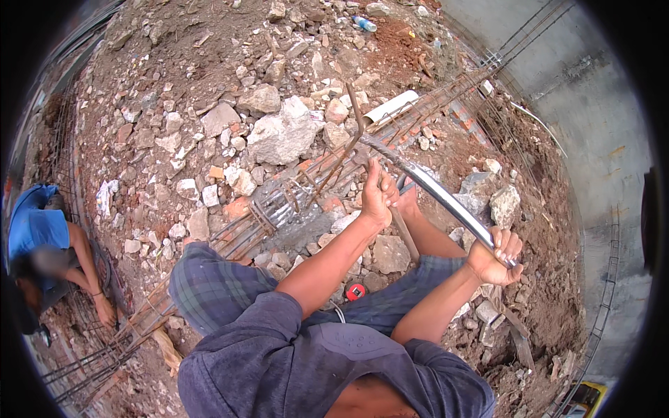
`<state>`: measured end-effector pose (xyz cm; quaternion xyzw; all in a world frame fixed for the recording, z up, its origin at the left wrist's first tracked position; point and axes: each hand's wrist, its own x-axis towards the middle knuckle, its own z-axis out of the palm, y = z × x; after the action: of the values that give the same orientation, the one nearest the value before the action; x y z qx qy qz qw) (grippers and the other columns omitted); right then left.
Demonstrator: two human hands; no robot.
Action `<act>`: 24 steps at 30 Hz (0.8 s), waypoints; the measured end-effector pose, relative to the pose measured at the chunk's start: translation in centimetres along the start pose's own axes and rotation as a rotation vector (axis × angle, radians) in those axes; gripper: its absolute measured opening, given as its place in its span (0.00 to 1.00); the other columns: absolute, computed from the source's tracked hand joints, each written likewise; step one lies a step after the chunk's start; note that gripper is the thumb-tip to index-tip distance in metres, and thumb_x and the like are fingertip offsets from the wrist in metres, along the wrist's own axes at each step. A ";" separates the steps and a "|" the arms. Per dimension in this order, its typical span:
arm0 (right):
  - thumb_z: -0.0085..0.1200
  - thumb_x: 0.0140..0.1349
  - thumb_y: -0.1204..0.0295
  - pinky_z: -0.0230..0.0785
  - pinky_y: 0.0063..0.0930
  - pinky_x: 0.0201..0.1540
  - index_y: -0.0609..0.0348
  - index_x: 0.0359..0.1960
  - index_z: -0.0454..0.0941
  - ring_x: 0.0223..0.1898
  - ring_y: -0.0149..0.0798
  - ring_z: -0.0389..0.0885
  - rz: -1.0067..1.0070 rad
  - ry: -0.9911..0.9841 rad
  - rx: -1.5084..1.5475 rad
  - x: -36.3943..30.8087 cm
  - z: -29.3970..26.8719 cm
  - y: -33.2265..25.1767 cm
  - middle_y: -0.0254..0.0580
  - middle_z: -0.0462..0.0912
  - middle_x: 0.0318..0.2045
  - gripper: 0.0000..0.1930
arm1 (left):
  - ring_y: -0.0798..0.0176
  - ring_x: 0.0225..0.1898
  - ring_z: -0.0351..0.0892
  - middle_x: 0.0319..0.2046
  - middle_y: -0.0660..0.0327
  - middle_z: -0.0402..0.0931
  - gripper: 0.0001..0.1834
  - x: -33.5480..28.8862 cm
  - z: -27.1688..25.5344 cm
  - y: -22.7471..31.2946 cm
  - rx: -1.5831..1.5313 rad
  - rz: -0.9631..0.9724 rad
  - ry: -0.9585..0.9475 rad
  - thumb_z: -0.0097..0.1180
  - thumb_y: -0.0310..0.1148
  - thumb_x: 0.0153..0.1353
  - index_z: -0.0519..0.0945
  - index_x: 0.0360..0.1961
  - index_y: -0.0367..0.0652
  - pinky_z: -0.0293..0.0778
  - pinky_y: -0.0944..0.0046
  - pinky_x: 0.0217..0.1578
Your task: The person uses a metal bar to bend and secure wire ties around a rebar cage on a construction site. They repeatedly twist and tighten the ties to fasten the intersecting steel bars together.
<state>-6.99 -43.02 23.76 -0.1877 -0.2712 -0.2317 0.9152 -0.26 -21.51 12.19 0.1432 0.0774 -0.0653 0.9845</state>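
My right hand is wrapped round the lower end of a long, shiny metal bar. The bar slants up to the left, and its dark far end meets a bent rusty rod above the reinforcement cage. Closed just below that far end is my left hand; what its fingers hold, if anything, is hidden. A wooden handle lies between my legs, its upper end hidden near my foot. Close to my lap sits a round red and black object, resembling a tape measure.
Broken stones and a large pale rock cover the ground ahead. A white pipe piece lies beside the rebar cage. At the left crouches another person in a blue shirt, near more rebar. A grey wall rises at the right.
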 end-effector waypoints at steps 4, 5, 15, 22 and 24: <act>0.68 0.51 0.60 0.60 0.27 0.33 0.46 0.18 0.63 0.19 0.29 0.64 0.053 0.030 0.036 -0.5 -0.8 -0.5 0.27 0.65 0.15 0.21 | 0.74 0.11 0.49 0.11 0.74 0.51 0.36 0.4 -0.3 -0.2 0.073 0.051 0.082 0.49 0.72 0.68 0.59 0.17 0.56 0.50 0.69 0.16; 0.67 0.51 0.60 0.60 0.27 0.32 0.46 0.18 0.63 0.19 0.29 0.64 0.058 0.025 0.027 -0.5 -0.8 -0.5 0.28 0.65 0.15 0.20 | 0.74 0.11 0.49 0.11 0.74 0.51 0.35 0.7 -0.6 -0.2 0.096 0.066 0.112 0.49 0.71 0.69 0.59 0.17 0.56 0.51 0.69 0.15; 0.64 0.56 0.54 0.62 0.26 0.29 0.47 0.17 0.65 0.16 0.28 0.62 0.016 0.002 0.008 0.5 -0.5 -0.5 0.28 0.64 0.13 0.21 | 0.73 0.11 0.51 0.11 0.74 0.51 0.35 0.1 -1.0 -0.9 0.087 -0.022 0.037 0.43 0.68 0.72 0.60 0.17 0.56 0.53 0.69 0.16; 0.64 0.55 0.55 0.60 0.26 0.29 0.48 0.18 0.66 0.17 0.28 0.62 0.014 0.003 0.038 0.6 -0.6 -0.9 0.29 0.65 0.14 0.20 | 0.74 0.11 0.49 0.11 0.74 0.51 0.36 0.5 -0.9 -0.9 0.081 0.020 0.044 0.45 0.71 0.70 0.59 0.16 0.56 0.51 0.70 0.16; 0.64 0.55 0.55 0.60 0.26 0.29 0.48 0.18 0.66 0.17 0.28 0.62 0.013 -0.002 0.033 0.6 -0.6 -1.0 0.29 0.65 0.14 0.20 | 0.74 0.11 0.49 0.11 0.74 0.51 0.36 0.4 -0.6 -0.7 0.093 0.022 0.064 0.46 0.71 0.70 0.58 0.16 0.56 0.51 0.70 0.16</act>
<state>-6.81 -44.28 23.82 -0.1748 -0.2745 -0.2210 0.9194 -0.11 -22.06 11.38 0.1918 0.1042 -0.0532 0.9744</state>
